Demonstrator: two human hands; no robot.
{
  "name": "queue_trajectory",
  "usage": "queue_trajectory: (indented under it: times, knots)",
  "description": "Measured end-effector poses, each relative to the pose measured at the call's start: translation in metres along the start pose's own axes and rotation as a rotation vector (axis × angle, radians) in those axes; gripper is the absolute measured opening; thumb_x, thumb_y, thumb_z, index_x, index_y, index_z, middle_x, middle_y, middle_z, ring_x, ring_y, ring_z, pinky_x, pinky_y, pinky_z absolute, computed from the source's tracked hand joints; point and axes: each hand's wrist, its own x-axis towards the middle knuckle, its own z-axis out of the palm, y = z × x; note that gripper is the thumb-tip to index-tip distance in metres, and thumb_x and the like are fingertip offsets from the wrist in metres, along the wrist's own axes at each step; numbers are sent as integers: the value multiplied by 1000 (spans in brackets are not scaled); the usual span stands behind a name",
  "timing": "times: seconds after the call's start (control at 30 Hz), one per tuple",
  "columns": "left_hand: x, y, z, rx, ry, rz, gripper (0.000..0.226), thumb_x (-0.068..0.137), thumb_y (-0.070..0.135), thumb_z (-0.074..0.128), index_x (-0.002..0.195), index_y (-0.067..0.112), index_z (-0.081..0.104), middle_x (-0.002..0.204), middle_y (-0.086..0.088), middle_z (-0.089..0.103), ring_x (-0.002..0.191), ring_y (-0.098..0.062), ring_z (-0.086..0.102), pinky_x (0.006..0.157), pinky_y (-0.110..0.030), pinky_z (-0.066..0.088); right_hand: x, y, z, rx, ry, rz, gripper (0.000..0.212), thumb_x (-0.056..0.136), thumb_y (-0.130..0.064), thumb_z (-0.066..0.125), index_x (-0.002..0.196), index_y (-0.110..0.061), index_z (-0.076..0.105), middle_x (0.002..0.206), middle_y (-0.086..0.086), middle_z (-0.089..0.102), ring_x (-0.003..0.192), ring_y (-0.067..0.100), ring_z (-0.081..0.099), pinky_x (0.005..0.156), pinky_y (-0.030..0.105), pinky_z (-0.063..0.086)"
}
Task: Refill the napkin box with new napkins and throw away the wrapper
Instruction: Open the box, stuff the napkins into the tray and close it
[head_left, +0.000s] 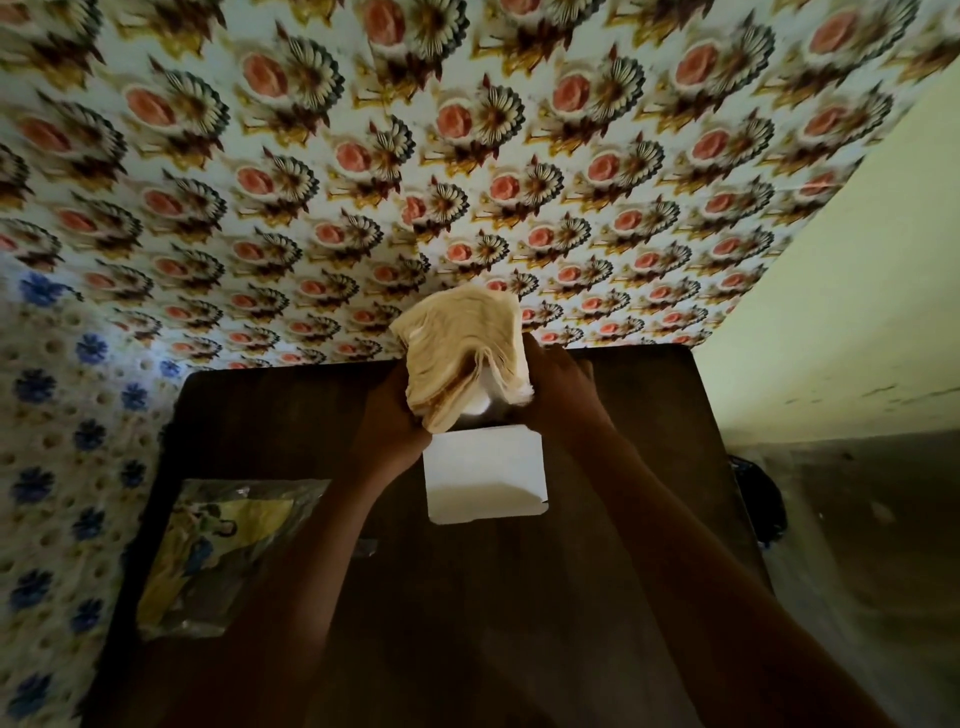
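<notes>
Two bare forearms reach in from the bottom edge — no sleeves, watch or rings visible on the left hand (387, 426) or the right hand (563, 387).

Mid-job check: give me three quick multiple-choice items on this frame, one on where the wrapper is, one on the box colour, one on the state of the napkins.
1. The wrapper lies:
A. on the table's left side
B. inside the box
C. in the right hand

2. The napkin box is:
A. red
B. white
C. black

3. The napkin stack is:
A. flat on the table
B. sealed in plastic
C. held by both hands above the box

Answers: A, it rests left of the box on the table; B, its wall is white; C, the left hand and right hand grip it.
</notes>
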Motion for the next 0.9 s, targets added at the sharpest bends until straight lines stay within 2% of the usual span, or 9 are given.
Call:
queue_trajectory:
  times: [0.1,0.3,0.4,0.47,0.57,0.73,0.8,0.87,0.9]
  knots:
    - [0,1,2,-1,-29,16,51,87,-5,72,132,11,56,99,25,51,87,18,52,71,8,39,5,13,-6,85,-70,-23,100,63,-28,89,145,-33,32,140,7,57,131,34,53,103,60,46]
    - [2,-4,3,-7,-59,37,42,87,8,77,126,13,62,102,19,61,93,13,56,74,3,45,7,10,-7,-157,-6,-89,100,61,-52,85,145,-18,45,140,13,59,131,41,53,107,60,43]
    - [4,-5,1,-42,-97,-18,47,84,5,79,126,16,62,106,10,65,99,0,63,77,-11,53,7,14,-6,48,-54,-48,90,63,-49,82,142,-26,45,137,7,60,132,34,53,107,59,44]
    - [6,-5,1,-91,-131,-38,58,81,6,83,132,19,59,118,6,67,112,-9,65,83,-17,54,5,16,-9,166,-70,-24,86,67,-41,87,141,-26,47,138,4,59,136,29,49,114,51,36]
    - [6,1,2,-180,-109,-50,66,78,20,88,136,22,55,125,12,66,116,1,62,93,-18,53,0,14,-11,153,-15,-28,79,70,-41,88,138,-24,52,137,2,60,137,26,46,110,34,24]
    - [4,4,1,-112,-48,-3,50,82,23,85,127,23,64,124,2,69,120,-15,64,102,-41,54,5,9,-1,-24,-41,18,77,66,-61,79,132,-35,50,133,-3,63,133,28,51,114,57,26]
    - [4,3,-1,-96,-57,-39,56,78,26,87,129,20,63,121,3,70,117,-14,64,101,-37,54,3,9,-3,21,-9,-18,83,65,-59,82,137,-34,49,137,-3,60,136,27,48,120,43,23]
    - [6,5,-2,-116,-86,-73,57,75,26,89,126,22,64,118,7,70,115,-12,64,97,-30,55,-1,11,-11,193,-19,-49,90,67,-43,90,143,-25,47,141,1,58,136,23,46,115,7,17]
    - [7,5,-3,-120,-91,-73,58,74,26,90,124,25,63,116,11,69,115,-9,64,94,-25,54,-3,12,-15,296,-40,-55,91,67,-36,92,144,-20,48,138,3,60,133,22,50,112,5,26]
